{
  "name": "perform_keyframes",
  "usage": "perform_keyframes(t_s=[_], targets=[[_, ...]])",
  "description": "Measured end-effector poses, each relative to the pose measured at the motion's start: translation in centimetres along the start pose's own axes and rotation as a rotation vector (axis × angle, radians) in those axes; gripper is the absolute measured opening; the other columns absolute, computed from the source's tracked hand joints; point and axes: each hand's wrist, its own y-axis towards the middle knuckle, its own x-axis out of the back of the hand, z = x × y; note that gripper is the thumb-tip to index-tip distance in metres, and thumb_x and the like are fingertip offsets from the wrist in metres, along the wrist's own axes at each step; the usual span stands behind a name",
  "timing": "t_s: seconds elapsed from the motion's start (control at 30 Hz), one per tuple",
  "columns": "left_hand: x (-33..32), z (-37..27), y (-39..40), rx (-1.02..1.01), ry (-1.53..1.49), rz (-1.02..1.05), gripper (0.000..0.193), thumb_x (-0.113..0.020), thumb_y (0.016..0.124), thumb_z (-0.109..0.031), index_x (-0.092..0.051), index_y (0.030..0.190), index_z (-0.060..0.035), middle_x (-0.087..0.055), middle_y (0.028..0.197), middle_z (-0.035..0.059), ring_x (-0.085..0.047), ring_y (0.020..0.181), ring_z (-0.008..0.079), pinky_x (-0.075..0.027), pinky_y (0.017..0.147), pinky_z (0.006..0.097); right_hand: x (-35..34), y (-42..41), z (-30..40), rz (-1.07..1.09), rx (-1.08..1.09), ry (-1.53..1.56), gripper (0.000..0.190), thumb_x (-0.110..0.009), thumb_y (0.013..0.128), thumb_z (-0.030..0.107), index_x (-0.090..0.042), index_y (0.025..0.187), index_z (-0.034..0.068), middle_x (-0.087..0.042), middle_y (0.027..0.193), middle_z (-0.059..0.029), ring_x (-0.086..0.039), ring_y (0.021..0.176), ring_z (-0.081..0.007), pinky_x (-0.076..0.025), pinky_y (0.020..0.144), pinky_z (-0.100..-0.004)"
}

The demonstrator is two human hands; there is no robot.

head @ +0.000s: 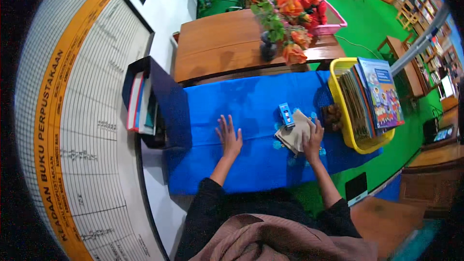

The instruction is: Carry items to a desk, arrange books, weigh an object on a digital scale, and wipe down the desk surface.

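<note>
My left hand [231, 139] is over the blue tablecloth [246, 166], its fingers spread and nothing in them. On the right, my right hand [313, 141] rests against the right side of a folded beige cloth [295, 132], fingers apart. I see no clear grip on that cloth. A small blue printed box [285, 115] stands at the cloth's upper left edge, touching or very close to it. Blue flower patterns on the tablecloth show around the beige cloth.
At the left stands a dark magazine file [170, 108] holding books. A yellow basket [349, 141] of books and a brown object [331, 117] are at the right. Beyond, a wooden table [217, 43] bears artificial flowers [290, 3] and a pink basket [333, 27]. A ruled wall board [101, 116] borders the left.
</note>
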Motion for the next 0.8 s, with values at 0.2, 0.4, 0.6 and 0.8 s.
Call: perform_keyframes(t_s=[0.2, 0.4, 0.6, 0.8], targets=[[-5.5, -7.8, 1.7, -0.161, -0.411, 0.264, 0.065, -0.047, 0.085, -0.027, -0.017, 0.139, -0.0076, -0.027, 0.139, 0.0183, -0.031, 0.127, 0.032, -0.029, 0.1, 0.0432, -2.2, 0.3, 3.8, -0.001, 0.053, 0.07, 0.052, -0.059, 0.074, 0.027, -0.046, 0.12, 0.005, -0.05, 0.114, -0.0121, -0.048, 0.099, -0.0299, -0.034, 0.089, -0.0406], [-6.6, -13.9, 1.1, -0.001, -0.535, 0.287, 0.059, -0.05, 0.085, -0.025, -0.027, 0.134, -0.0025, -0.037, 0.131, 0.0207, -0.041, 0.117, 0.0332, -0.035, 0.095, 0.0384, -3.9, 2.1, 3.8, 0.208, -0.171, 0.126, 0.046, -0.06, 0.076, 0.027, -0.049, 0.114, 0.004, -0.051, 0.112, -0.0115, -0.051, 0.094, -0.0285, -0.038, 0.084, -0.0383], [-1.1, -13.1, -0.4, 0.097, -0.8, 0.134, 0.05, -0.057, 0.082, -0.022, -0.039, 0.124, -0.0005, -0.051, 0.116, 0.0177, -0.053, 0.101, 0.029, -0.042, 0.086, 0.0349, -1.5, 0.6, 6.4, 0.207, -0.161, 0.837, 0.051, -0.064, 0.074, 0.015, -0.045, 0.119, 0.005, -0.052, 0.111, -0.0108, -0.052, 0.094, -0.025, -0.041, 0.081, -0.0362], [7.7, -13.2, -3.6, 0.048, -0.767, -0.018, 0.045, -0.065, 0.078, -0.019, -0.047, 0.115, -0.0019, -0.057, 0.104, 0.0123, -0.057, 0.089, 0.0223, -0.045, 0.077, 0.0314, 0.7, -0.7, 9.6, 0.251, 0.095, 1.12, 0.056, -0.062, 0.075, 0.001, -0.038, 0.126, 0.006, -0.052, 0.113, -0.0119, -0.052, 0.099, -0.0232, -0.045, 0.079, -0.0325]])
